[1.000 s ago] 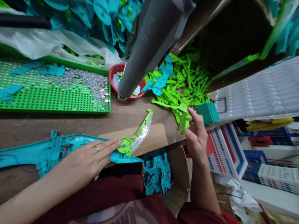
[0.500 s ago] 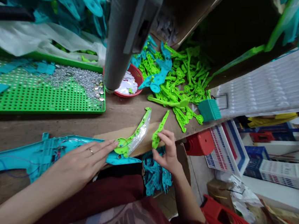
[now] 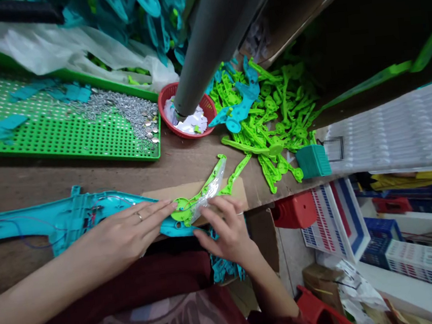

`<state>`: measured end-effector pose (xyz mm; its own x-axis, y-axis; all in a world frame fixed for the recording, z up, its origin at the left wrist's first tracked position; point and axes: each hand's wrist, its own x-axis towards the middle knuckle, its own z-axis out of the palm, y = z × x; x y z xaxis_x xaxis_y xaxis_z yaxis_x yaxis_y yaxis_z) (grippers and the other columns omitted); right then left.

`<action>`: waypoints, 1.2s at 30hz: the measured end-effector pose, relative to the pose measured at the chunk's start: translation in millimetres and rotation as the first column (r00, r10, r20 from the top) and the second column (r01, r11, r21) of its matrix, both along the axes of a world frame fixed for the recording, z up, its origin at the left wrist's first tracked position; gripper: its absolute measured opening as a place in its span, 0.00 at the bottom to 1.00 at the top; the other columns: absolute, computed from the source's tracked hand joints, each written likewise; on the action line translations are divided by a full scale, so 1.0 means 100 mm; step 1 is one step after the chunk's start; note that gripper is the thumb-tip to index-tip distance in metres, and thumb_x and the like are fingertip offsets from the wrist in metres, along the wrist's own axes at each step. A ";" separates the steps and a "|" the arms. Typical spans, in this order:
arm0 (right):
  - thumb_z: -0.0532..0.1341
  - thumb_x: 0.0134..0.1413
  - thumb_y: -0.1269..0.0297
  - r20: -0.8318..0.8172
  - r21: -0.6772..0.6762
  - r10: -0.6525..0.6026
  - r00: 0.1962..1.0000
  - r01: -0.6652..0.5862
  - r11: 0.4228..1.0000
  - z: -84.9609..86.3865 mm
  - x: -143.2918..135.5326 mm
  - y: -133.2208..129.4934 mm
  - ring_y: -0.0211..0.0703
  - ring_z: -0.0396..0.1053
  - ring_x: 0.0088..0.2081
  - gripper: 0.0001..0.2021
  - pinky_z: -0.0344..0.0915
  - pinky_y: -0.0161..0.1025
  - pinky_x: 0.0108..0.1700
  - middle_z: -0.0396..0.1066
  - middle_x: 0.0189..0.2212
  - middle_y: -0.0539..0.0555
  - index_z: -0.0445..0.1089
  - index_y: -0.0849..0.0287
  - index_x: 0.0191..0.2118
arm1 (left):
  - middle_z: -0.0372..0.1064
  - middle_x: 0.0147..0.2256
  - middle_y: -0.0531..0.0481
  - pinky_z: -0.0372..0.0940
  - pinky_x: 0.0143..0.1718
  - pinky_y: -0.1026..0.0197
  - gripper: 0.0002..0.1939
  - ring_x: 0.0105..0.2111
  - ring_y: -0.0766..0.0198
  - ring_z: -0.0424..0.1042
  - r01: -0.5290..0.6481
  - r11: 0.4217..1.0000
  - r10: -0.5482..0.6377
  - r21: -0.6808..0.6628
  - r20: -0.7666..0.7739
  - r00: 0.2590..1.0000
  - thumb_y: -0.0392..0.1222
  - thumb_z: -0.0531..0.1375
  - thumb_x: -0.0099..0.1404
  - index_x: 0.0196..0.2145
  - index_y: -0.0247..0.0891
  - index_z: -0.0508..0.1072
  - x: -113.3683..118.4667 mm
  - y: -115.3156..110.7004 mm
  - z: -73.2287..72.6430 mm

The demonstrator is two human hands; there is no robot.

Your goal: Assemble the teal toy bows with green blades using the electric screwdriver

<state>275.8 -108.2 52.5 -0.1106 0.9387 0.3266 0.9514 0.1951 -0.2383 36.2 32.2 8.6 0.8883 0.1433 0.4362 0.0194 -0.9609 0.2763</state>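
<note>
A long blue plastic shell (image 3: 66,217) with thin wires inside lies on the bench. My left hand (image 3: 130,226) rests flat across it, fingers stretched out, fingertips against the round end of a green plastic piece (image 3: 181,209). A clear plastic strip (image 3: 211,189) runs along that piece's arm. Over the strip's lower end is my right hand (image 3: 226,227), thumb and fingers spread; whether the fingertips touch it I cannot tell. Just beyond these fingers, a loose slim green piece (image 3: 238,173) lies on a cardboard sheet (image 3: 237,193), partly hidden by the hand.
A green perforated tray (image 3: 65,151) of screws stands back left. Beside it, a red basket (image 3: 188,135) holds white pieces under a grey post (image 3: 208,45). Green parts (image 3: 269,121) are heaped behind my right hand, near a teal box (image 3: 313,161) at the bench edge.
My right hand has let go of the slim green piece, now lying on the cardboard, and has moved left to the clear strip. My left hand stays on the shell; the view has shifted slightly.
</note>
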 end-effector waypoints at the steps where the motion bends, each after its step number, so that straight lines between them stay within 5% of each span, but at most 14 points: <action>1: 0.63 0.61 0.59 0.010 -0.034 0.022 1.000 -0.022 0.999 0.00 -0.07 0.04 0.56 0.65 0.54 0.18 0.68 0.53 0.55 0.68 0.50 0.62 0.67 0.56 0.54 | 0.67 0.63 0.43 0.66 0.61 0.52 0.25 0.59 0.54 0.71 -0.015 1.000 0.015 -0.021 -0.005 1.000 0.28 0.49 0.72 0.63 0.38 0.69 0.00 -0.01 -0.02; 9: 0.59 0.65 0.62 0.079 -0.199 0.021 0.997 -0.005 0.980 -0.01 -0.26 0.19 0.55 0.66 0.49 0.13 0.65 0.55 0.55 0.73 0.46 0.61 0.70 0.59 0.52 | 0.67 0.63 0.45 0.67 0.60 0.52 0.26 0.59 0.55 0.72 -0.034 0.999 0.034 0.014 -0.012 0.999 0.30 0.48 0.73 0.65 0.37 0.65 0.01 -0.03 -0.04; 12: 0.59 0.65 0.65 0.090 -0.184 0.005 0.996 0.012 0.983 0.00 -0.30 0.17 0.54 0.66 0.49 0.15 0.63 0.55 0.57 0.74 0.46 0.60 0.68 0.60 0.55 | 0.68 0.63 0.43 0.68 0.60 0.51 0.25 0.59 0.54 0.71 -0.022 0.999 0.022 0.032 -0.019 1.000 0.29 0.48 0.72 0.64 0.35 0.67 0.01 -0.03 -0.03; 18: 0.61 0.62 0.67 0.086 -0.141 -0.031 0.996 0.044 0.989 -0.03 -0.36 0.14 0.55 0.65 0.48 0.05 0.65 0.54 0.54 0.73 0.45 0.60 0.70 0.58 0.44 | 0.68 0.62 0.40 0.67 0.60 0.51 0.23 0.58 0.52 0.72 -0.031 0.999 0.031 0.030 -0.004 0.999 0.28 0.49 0.71 0.59 0.31 0.72 0.03 -0.05 -0.01; 26: 0.59 0.65 0.66 0.095 -0.197 -0.036 0.995 0.054 0.979 -0.06 -0.37 0.11 0.55 0.64 0.52 0.16 0.61 0.55 0.59 0.72 0.50 0.61 0.68 0.62 0.56 | 0.68 0.62 0.42 0.66 0.61 0.51 0.22 0.59 0.54 0.71 -0.032 0.999 0.032 0.039 -0.003 0.999 0.27 0.48 0.71 0.58 0.32 0.72 0.03 -0.05 -0.03; 36: 0.57 0.65 0.65 -0.009 -0.351 -0.063 0.998 0.056 0.935 0.14 -0.39 0.18 0.58 0.61 0.53 0.11 0.65 0.56 0.55 0.70 0.51 0.62 0.71 0.62 0.49 | 0.73 0.57 0.43 0.68 0.54 0.51 0.21 0.54 0.53 0.74 0.017 0.995 -0.016 0.099 -0.016 1.000 0.29 0.46 0.72 0.50 0.34 0.76 0.07 0.03 0.05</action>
<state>237.3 -90.6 66.6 -0.0478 0.9986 -0.0225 0.9531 0.0389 -0.3002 43.3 34.9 14.0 0.8967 0.0851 0.4343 0.0066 -0.9838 0.1790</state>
